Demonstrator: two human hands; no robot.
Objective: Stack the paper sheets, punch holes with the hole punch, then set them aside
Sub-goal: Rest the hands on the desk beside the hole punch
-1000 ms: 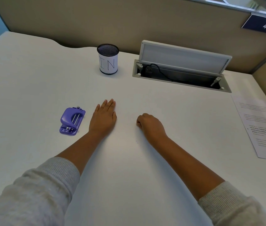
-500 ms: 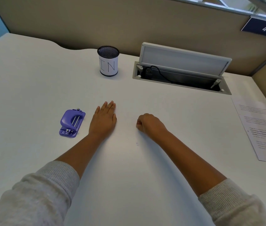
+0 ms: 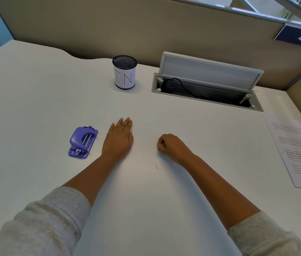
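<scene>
A purple hole punch lies on the white desk, left of centre. My left hand rests flat, palm down, just right of the punch, fingers together and holding nothing. My right hand sits on the desk as a loose fist, with nothing visible in it. Printed paper sheets lie at the desk's right edge, well away from both hands. Two tiny white paper dots lie near my right wrist.
A black mesh cup labelled "IN" stands at the back centre. To its right is an open cable hatch with a raised lid and a black cord inside. A beige partition wall runs behind the desk.
Both hands stay where they were on the desk. The view has tilted slightly, so everything sits a little lower in the frame.
</scene>
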